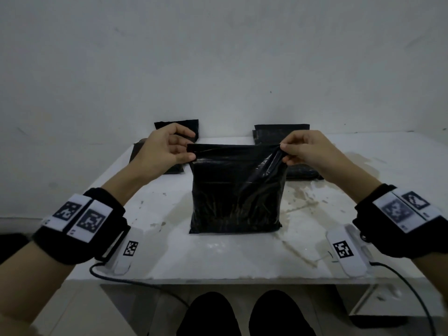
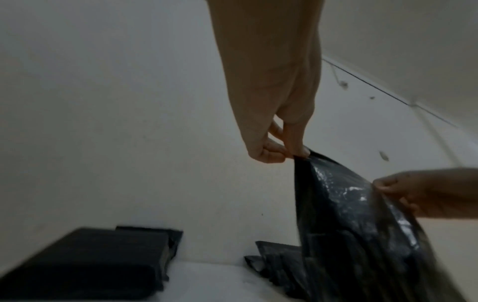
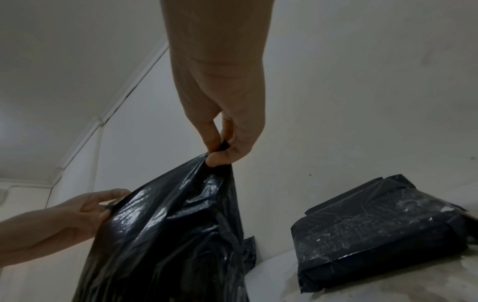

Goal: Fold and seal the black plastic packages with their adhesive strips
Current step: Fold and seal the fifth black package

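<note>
Adhesive strip isn't distinguishable on the black package (image 1: 236, 190); contents are hidden by the opaque film, and both wrist views are cutting off its lower part. Package is standing upright near the middle of the white table (image 1: 218, 258), long axis vertical, open top edge pointing up and stretched level between the hands, bottom edge resting on the tabletop. Left hand (image 1: 163, 151) is pinching the top-left corner between thumb and fingers; right hand (image 1: 312, 151) is pinching the top-right corner the same way, film bunching under it. Head view is showing the whole package and both wrist bands; left wrist view is adding the thumb-to-finger pinch close up and a blurred dark stack (image 2: 85, 263) at left. Right wrist view is showing a folded, taped-looking package (image 3: 375, 226) lying flat at right, plus glare on the film. More black packages are sitting behind against the wall (image 1: 218, 57), partly blocked by the hands, so their count is unclear.
</note>
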The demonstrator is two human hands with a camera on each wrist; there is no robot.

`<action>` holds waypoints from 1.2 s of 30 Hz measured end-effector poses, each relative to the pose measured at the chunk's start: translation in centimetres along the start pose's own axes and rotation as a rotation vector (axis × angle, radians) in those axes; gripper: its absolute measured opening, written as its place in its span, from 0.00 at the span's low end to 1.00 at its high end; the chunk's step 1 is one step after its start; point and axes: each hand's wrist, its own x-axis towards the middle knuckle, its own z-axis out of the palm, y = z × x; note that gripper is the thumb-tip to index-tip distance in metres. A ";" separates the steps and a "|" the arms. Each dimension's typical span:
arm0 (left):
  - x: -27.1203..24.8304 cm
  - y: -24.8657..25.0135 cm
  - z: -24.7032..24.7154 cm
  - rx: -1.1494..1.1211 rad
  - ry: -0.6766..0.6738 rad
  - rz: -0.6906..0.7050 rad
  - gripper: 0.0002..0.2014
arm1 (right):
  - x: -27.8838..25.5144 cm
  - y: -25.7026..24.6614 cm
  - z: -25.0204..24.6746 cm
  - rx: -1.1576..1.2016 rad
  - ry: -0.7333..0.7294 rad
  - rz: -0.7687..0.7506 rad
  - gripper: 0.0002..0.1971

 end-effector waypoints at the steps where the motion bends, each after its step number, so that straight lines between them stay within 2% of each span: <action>1: 0.0 -0.1 0.0 -0.014 0.012 -0.009 0.17 | 0.0 0.1 0.0 -0.003 0.002 -0.007 0.06; 3: -0.1 -0.4 -0.1 -0.051 0.050 -0.019 0.13 | -0.1 0.0 0.0 -0.010 -0.003 -0.021 0.06; 7: -0.2 -0.8 0.0 0.082 0.108 0.110 0.13 | -0.4 -0.1 0.2 -0.055 0.005 -0.064 0.06; 10: -0.5 -0.8 0.0 0.068 0.097 0.147 0.13 | -0.6 -0.1 0.2 -0.097 0.013 -0.086 0.06; 14: -0.7 -0.3 0.1 -0.110 0.060 0.120 0.05 | -0.8 -0.2 0.1 -0.096 -0.013 -0.095 0.05; 16: -0.4 -0.4 0.1 -0.051 0.073 0.093 0.03 | -0.9 -0.4 0.0 -0.103 -0.032 -0.109 0.05; 18: 0.1 -0.5 -0.2 0.052 0.074 0.069 0.06 | -1.1 -0.6 0.0 -0.110 -0.046 -0.119 0.04; 21: 0.5 -0.1 -1.1 0.162 -0.003 0.035 0.11 | -1.3 -0.6 -0.2 -0.136 -0.062 -0.148 0.04; 24: 0.9 0.7 -1.8 0.290 -0.106 0.034 0.09 | -1.3 -0.6 -0.2 -0.187 -0.066 -0.182 0.05; 27: 1.4 1.4 -2.3 0.302 -0.139 0.032 0.09 | -1.3 -0.7 -0.3 -0.185 -0.068 -0.195 0.05; 30: 1.5 1.5 -2.6 0.334 -0.196 0.078 0.12 | -1.4 -0.7 -0.5 -0.176 -0.073 -0.203 0.03; 33: 1.5 1.2 -2.6 0.460 -0.273 0.154 0.12 | -1.5 -0.7 -0.5 -0.209 -0.083 -0.227 0.02; 36: 1.5 0.9 -2.8 0.492 -0.248 0.209 0.12 | -1.5 -0.6 -0.6 -0.219 -0.090 -0.237 0.04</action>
